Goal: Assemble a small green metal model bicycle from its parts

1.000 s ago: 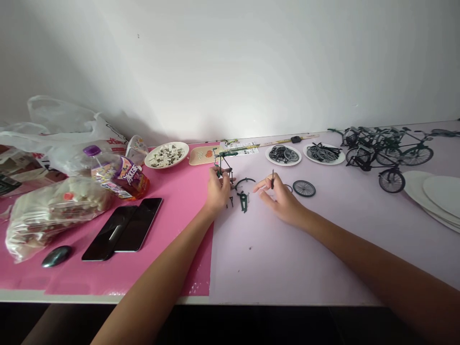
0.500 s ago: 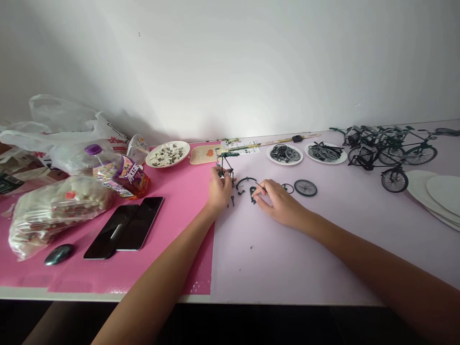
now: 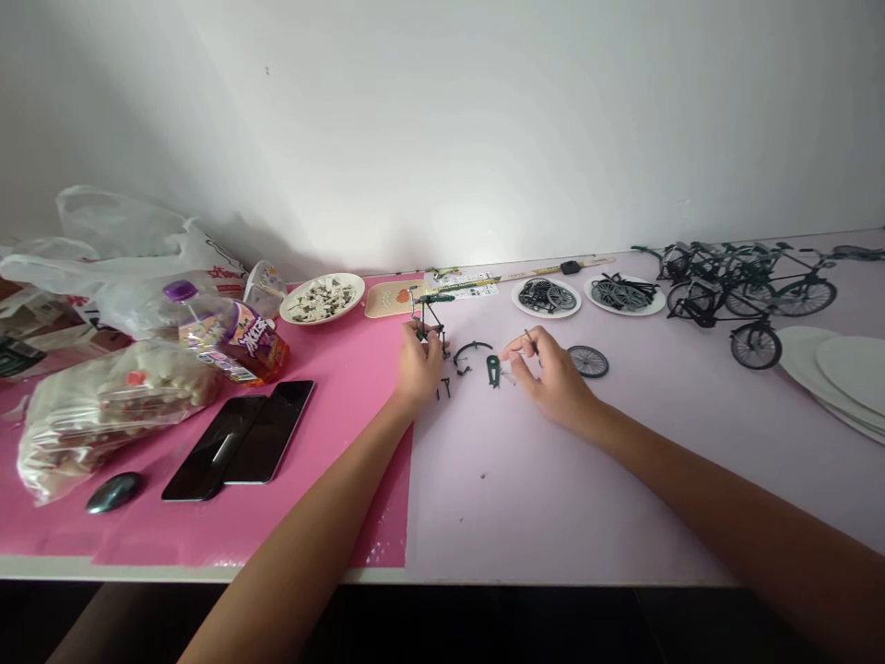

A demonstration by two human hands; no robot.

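Observation:
My left hand (image 3: 418,367) is closed around a small dark green bicycle frame (image 3: 432,314), held upright over the seam between the pink and lilac coverings. My right hand (image 3: 546,369) has its fingers bent around a thin stick-like piece (image 3: 528,336), whose tip shows above the fingers. Between the hands lie a curved black part (image 3: 474,347) and a dark green chain-guard-shaped part (image 3: 493,371). Small black pieces (image 3: 443,388) are beside my left hand. A loose spoked wheel (image 3: 588,361) rests just right of my right hand.
Assembled toy bicycles (image 3: 757,346) stand at the right, near white plates (image 3: 847,364). Two plates of black parts (image 3: 546,314) and a plate of pale pieces (image 3: 322,318) are at the back. Left are phones (image 3: 269,433), a bottle (image 3: 239,337) and bags (image 3: 111,406).
My right hand has moved slightly right and up, away from the chain-guard-shaped part, which now shows fully. My left hand still holds the frame.

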